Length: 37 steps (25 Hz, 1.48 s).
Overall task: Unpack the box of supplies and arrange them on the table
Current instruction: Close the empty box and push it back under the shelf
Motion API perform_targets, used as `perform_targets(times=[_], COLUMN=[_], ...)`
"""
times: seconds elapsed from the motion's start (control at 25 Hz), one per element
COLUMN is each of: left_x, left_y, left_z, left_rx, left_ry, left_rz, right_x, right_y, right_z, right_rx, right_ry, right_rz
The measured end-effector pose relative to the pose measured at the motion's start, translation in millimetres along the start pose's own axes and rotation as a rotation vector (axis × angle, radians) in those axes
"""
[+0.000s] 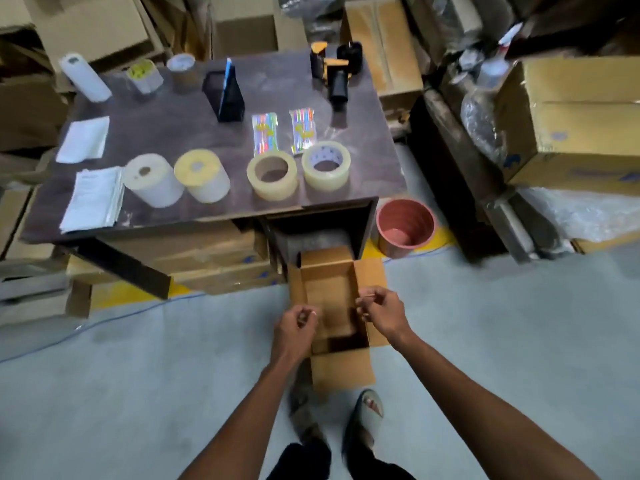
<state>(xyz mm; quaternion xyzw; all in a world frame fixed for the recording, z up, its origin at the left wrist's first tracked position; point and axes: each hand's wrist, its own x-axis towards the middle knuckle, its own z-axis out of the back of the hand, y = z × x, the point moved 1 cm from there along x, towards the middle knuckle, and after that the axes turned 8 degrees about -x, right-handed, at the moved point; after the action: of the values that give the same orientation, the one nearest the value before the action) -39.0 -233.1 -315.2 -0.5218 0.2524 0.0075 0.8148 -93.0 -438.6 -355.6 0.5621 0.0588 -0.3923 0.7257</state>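
Observation:
An open cardboard box [332, 271] stands on the floor in front of the dark table [221, 129]; I see nothing inside it. My left hand [296, 325] hovers over the box's left wall with fingers curled in, and my right hand [379, 311] hovers over its right wall, fingers pinched; whether either holds something small is unclear. On the table lie two clear tape rolls [272, 174] [326, 165], two label rolls [154, 180] [202, 175], two pen packs [265, 133] [302, 130], paper stacks [93, 199], a black holder [227, 93] and tape dispensers [334, 69].
A pink bucket [405, 226] stands on the floor right of the table. Cardboard cartons [571, 123] and bubble wrap [481, 123] crowd the right side and back. More cartons lie under the table. A blue cable [104, 320] runs across the grey floor. My feet [369, 414] are just behind the box.

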Motion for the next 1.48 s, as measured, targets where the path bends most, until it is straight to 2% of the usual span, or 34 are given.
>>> perform_targets(times=[0.2,0.32,0.52,0.76,0.8,0.88,0.96,1.12,1.24,1.36,1.48], left_x=[1,22,38,47,48,48,48,34,21,29,33], left_y=[101,168,297,386,395,407,418,425,397,380,372], left_z=[-39,-67,-106,-142,-147,-155,-159,-157,-155,-149,-155], left_rx=[0.203,0.186,0.296,0.367,0.360,0.196,0.081,-0.021,-0.118,-0.143,-0.099], left_ry=[0.227,0.242,0.218,0.212,0.215,0.210,0.151,-0.045,-0.084,-0.118,-0.102], left_rz=[0.076,0.154,0.291,0.377,0.411,0.486,0.507,0.446,0.414,0.354,0.249], right_x=[17,45,63,83,85,84,81,67,63,67,73], right_y=[-109,-172,-285,-378,-389,-403,-410,-412,-398,-378,-363], right_z=[-24,-50,-90,-118,-120,-124,-127,-122,-112,-115,-118], right_rx=[-0.257,-0.481,-0.650,-0.748,-0.720,-0.640,-0.570,-0.497,-0.455,-0.391,-0.320], right_ry=[0.065,0.138,0.220,0.171,0.157,0.138,0.100,0.029,-0.003,-0.053,-0.033], right_rz=[-0.105,-0.063,-0.099,-0.116,-0.139,-0.180,-0.172,-0.133,-0.112,-0.047,-0.039])
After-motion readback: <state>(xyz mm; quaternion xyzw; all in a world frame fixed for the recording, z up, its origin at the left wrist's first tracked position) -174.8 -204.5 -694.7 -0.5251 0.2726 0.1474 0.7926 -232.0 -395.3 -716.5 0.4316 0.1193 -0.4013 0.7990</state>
